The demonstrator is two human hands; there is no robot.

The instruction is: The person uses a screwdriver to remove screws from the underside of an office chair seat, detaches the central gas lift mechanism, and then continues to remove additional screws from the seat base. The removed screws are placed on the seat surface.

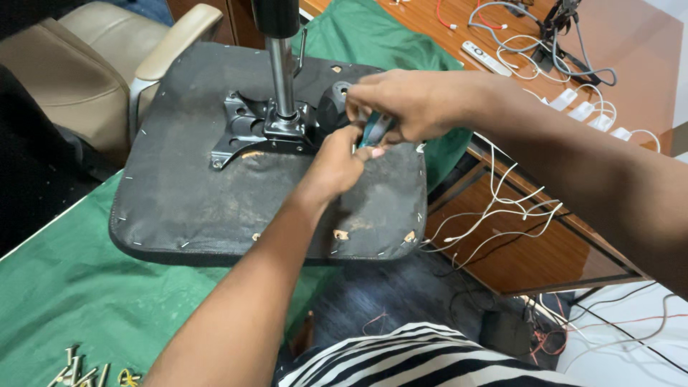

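Observation:
An upturned office chair seat [186,201] with a black fabric underside lies on a green cloth. A black metal mounting plate [251,129] and a chrome gas cylinder [283,72] stand up from its middle. Beside the plate sits a round black knob [333,100]. My right hand [408,100] grips a teal-handled tool [374,130] just right of the knob. My left hand [340,161] pinches the same tool from below, fingertips touching it. The tool's tip is hidden by my fingers.
A beige armchair [107,57] stands at the back left. A wooden desk [559,143] on the right carries white cables, adapters and a white remote [486,57]. Metal screws and small tools [86,369] lie on the green cloth [64,287] at bottom left.

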